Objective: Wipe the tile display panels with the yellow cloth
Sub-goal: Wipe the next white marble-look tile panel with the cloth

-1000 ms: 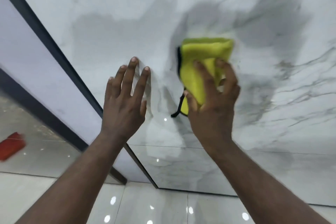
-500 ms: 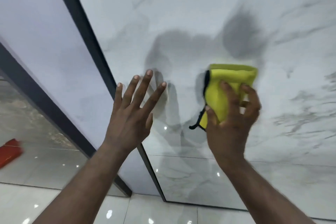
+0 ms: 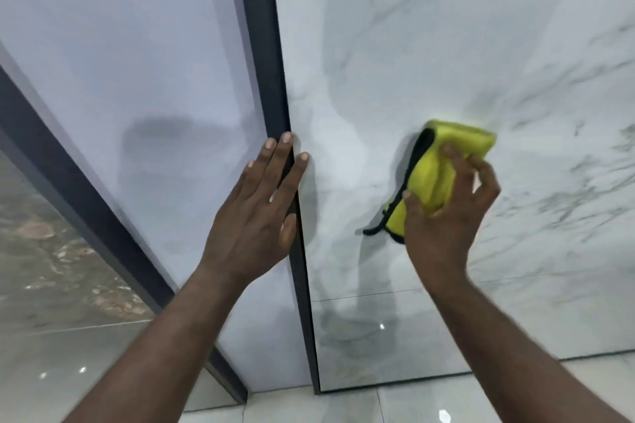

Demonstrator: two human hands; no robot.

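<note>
Folded yellow microfibre cloth with black edging (image 3: 433, 178): pressed against glossy white, grey-veined marble-look tile panel (image 3: 412, 27), long axis slanting up and to the right, black tail trailing at lower left.

Right hand (image 3: 446, 227): grasping the cloth, fingers curled over its lower half, most of the cloth lying up and left of the palm.

Left hand (image 3: 254, 216): released, fingers straight, laid flat across dark metal frame strip (image 3: 261, 27), well left of the cloth.

Likely next stroke: leftward toward the strip, plain pale grey panel (image 3: 120, 27) beyond it.
</note>
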